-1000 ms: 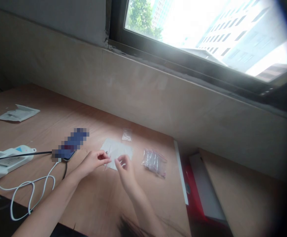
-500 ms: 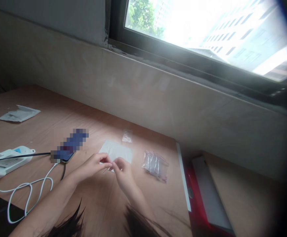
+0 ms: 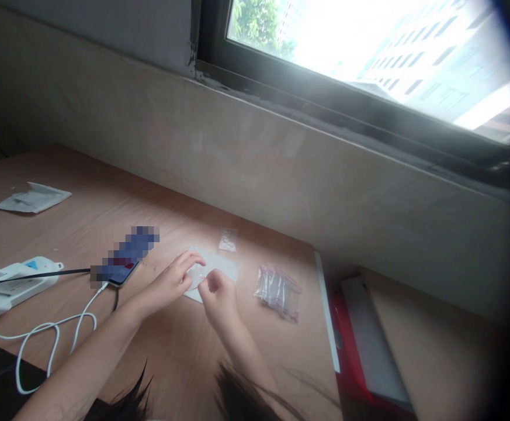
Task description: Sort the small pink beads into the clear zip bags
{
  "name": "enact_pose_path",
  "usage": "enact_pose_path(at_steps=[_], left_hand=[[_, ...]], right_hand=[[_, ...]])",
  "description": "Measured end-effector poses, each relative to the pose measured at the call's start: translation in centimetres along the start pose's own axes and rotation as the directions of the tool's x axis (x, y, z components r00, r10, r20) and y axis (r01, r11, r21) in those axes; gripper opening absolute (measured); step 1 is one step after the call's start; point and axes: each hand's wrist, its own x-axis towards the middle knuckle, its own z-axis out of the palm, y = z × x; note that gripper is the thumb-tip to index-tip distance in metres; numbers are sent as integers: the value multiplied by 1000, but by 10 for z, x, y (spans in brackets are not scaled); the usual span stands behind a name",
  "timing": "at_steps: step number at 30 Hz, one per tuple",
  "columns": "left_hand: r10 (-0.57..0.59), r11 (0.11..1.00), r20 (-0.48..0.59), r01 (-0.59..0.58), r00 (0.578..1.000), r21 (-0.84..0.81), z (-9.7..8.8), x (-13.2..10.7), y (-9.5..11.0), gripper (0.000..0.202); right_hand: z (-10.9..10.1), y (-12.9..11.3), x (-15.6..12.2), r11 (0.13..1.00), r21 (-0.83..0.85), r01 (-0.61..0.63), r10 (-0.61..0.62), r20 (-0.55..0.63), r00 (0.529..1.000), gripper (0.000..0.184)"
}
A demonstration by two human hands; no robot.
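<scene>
Curling its fingertips into a pinch, the right hand [image 3: 219, 298] sits over a white paper sheet [image 3: 222, 266] at lower centre of the frame; anything held is too small to tell. The left hand [image 3: 169, 282], fingers partly open, reaches the sheet's left edge, with a clear zip bag [image 3: 278, 292] to the right.

The wooden bench [image 3: 62, 166] carries a power strip [image 3: 13, 286], a phone [image 3: 121, 273], a white cable [image 3: 53, 333], a paper packet [image 3: 33, 197], a white sheet [image 3: 225, 268] and two clear plastic bags [image 3: 278, 292].

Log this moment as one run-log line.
left hand: over white sheet | right hand: fingertips pinched, held item unclear | nearby: zip bag, phone
</scene>
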Motion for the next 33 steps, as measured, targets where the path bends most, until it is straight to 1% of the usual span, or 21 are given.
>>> enact_pose_path(at_steps=[2, 5, 6, 8, 10, 12, 13, 15, 17, 18, 20, 22, 25, 27, 30, 32, 33], left_hand=[[14, 1000, 68, -14, 998, 0, -8, 2, 0, 39], [15, 1000, 162, -16, 987, 0, -18, 3, -2, 35], [13, 1000, 189, -12, 982, -4, -20, 2, -2, 39], [5, 1000, 234, -3, 972, -7, -23, -1, -3, 55], [-6, 1000, 234, 4, 972, 9, -25, -3, -5, 61], [-16, 999, 188, 8, 982, 43, -26, -5, -10, 56], [-17, 998, 165, 6, 986, 65, -26, -5, -14, 53], [-12, 993, 121, -2, 993, 117, -26, -6, -25, 49], [-10, 985, 85, -5, 996, 174, -25, -6, -38, 47], [-13, 980, 71, -2, 997, 200, -23, -6, -44, 46], [-26, 970, 58, 11, 998, 244, -20, -7, -55, 47], [-45, 960, 54, 28, 998, 279, -17, -8, -61, 48], [-63, 949, 62, 41, 996, 313, -16, -10, -65, 49], [-77, 943, 63, 52, 995, 330, -16, -11, -65, 49], [-104, 935, 54, 79, 993, 345, -16, -12, -65, 48], [-127, 931, 47, 102, 991, 350, -16, -12, -63, 48], [-139, 929, 47, 114, 989, 353, -15, -12, -61, 48]], right_hand=[[-2, -2, 4, 1000, -5, -5, 5, -15, 1000, 15], [-4, -3, 12, 999, 20, -46, 47, -47, 998, 12], [-4, -4, 14, 997, 44, -64, 66, -47, 997, 12], [-2, -5, 18, 989, 118, -90, 92, -8, 996, 11], [-1, -4, 21, 974, 201, -102, 92, 58, 994, 13], [2, 0, 22, 959, 260, -111, 88, 98, 991, 15], [5, 4, 21, 959, 261, -113, 91, 93, 992, 16], [12, 14, 18, 978, 177, -107, 103, 30, 994, 17], [22, 26, 13, 996, -7, -84, 84, -47, 995, 14], [29, 32, 10, 992, -106, -69, 63, -58, 996, 11], [43, 43, 5, 964, -263, -41, 33, -34, 999, 6], [55, 50, 1, 932, -363, -20, 23, 3, 1000, 3], [68, 57, 0, 889, -458, -1, 23, 42, 999, 9], [71, 59, 1, 858, -513, 8, 25, 57, 998, 11], [68, 61, 1, 825, -566, 0, 41, 60, 997, 10], [63, 58, 2, 832, -554, -33, 65, 38, 997, 10], [59, 55, 2, 849, -525, -52, 74, 21, 997, 10]])
